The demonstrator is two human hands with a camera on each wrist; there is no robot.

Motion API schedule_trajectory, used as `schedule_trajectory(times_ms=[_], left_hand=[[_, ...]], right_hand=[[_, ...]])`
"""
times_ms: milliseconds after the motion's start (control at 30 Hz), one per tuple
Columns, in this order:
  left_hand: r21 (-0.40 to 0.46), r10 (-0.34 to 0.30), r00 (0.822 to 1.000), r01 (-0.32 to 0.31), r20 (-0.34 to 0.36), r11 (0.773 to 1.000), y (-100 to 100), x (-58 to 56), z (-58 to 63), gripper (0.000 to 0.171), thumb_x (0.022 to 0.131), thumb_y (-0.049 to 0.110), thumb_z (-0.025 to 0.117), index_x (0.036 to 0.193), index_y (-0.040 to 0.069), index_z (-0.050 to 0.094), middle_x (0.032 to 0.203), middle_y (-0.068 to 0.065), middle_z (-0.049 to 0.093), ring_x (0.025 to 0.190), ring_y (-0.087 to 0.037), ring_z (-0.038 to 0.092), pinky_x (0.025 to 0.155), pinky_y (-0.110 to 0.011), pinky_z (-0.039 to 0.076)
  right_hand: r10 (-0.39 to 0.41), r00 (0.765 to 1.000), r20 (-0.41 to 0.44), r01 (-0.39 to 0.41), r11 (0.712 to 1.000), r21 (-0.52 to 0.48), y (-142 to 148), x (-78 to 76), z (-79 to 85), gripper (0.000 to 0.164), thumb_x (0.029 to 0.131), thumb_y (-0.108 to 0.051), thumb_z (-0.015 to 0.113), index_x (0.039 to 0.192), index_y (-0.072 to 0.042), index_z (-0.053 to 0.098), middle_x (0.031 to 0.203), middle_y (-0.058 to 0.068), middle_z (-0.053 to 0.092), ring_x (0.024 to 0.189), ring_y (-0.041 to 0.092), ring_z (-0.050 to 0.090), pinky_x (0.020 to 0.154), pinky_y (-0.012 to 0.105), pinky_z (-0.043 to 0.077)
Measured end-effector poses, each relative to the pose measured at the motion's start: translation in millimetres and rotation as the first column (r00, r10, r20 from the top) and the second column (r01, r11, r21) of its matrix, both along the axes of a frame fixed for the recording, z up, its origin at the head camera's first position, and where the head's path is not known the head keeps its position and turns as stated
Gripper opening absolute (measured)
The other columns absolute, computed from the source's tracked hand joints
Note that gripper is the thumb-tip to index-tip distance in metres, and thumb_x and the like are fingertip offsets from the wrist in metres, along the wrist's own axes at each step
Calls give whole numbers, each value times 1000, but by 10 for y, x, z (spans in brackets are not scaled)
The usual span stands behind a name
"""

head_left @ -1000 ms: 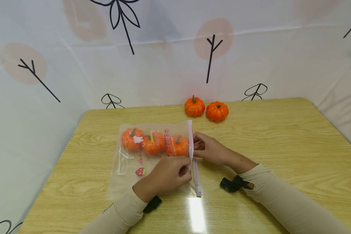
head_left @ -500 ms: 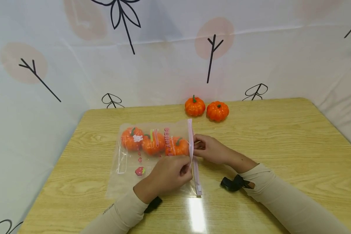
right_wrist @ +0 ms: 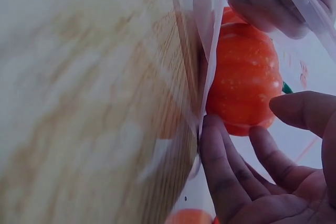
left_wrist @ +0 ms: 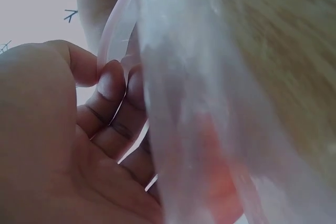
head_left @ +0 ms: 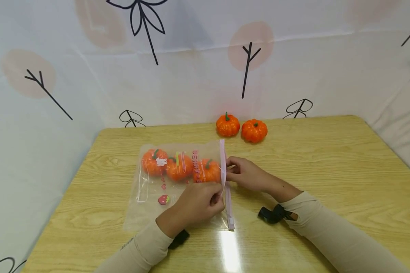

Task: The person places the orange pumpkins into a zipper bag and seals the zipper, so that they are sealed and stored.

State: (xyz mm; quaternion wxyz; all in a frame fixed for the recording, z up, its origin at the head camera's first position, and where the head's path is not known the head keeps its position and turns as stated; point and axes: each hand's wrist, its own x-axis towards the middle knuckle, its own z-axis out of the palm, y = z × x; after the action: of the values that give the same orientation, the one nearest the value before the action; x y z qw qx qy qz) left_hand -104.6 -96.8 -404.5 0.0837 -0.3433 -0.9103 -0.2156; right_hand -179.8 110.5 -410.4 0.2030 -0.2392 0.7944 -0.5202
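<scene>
A clear zip bag (head_left: 140, 212) with a pink slider strip lies on the table in the head view, its mouth facing right. Three small orange pumpkins show through the plastic, the rightmost pumpkin (head_left: 206, 173) (right_wrist: 244, 72) just inside the mouth. My left hand (head_left: 196, 201) (left_wrist: 79, 145) pinches the pink edge of the mouth between thumb and finger, lifting it. At the opening is my right hand (head_left: 247, 175) (right_wrist: 273, 182), thumb and fingers spread and fingertips right at the near pumpkin's side. From the head view, the bag's edge hides those fingertips.
Two more orange pumpkins, one left (head_left: 227, 125) and one right (head_left: 254, 131), sit side by side at the back of the wooden table (head_left: 328, 163). A patterned white cloth (head_left: 191, 87) hangs behind the table. Black straps circle both wrists.
Both hands and the pumpkins hold nearly the same places. The bag's lower pink strip with its slider has shifted slightly; the rest looks the same.
</scene>
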Motion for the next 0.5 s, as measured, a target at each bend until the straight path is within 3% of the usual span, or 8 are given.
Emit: schedule_trajectory(times_ms=[333,500], left_hand=[[-28,8,1000,-7,29,1000,-8,-6,0,20,79,19,62,67,23,46,62,14,41,55,3,38,53,-15,25],[-35,4,999,-2,51,999,-10,-2,-1,20,80,19,62,68,23,46,62,14,41,55,2,37,52,-15,25]], right_hand=[[-91,983,-161,107,990,89,39,-19,46,23,98,-22,61,117,-10,67,128,14,66,105,26,71,78,34,55],[-151,948,-281,187,977,105,74,-60,72,22,98,-18,61,117,-9,68,126,12,68,107,27,70,89,43,56]])
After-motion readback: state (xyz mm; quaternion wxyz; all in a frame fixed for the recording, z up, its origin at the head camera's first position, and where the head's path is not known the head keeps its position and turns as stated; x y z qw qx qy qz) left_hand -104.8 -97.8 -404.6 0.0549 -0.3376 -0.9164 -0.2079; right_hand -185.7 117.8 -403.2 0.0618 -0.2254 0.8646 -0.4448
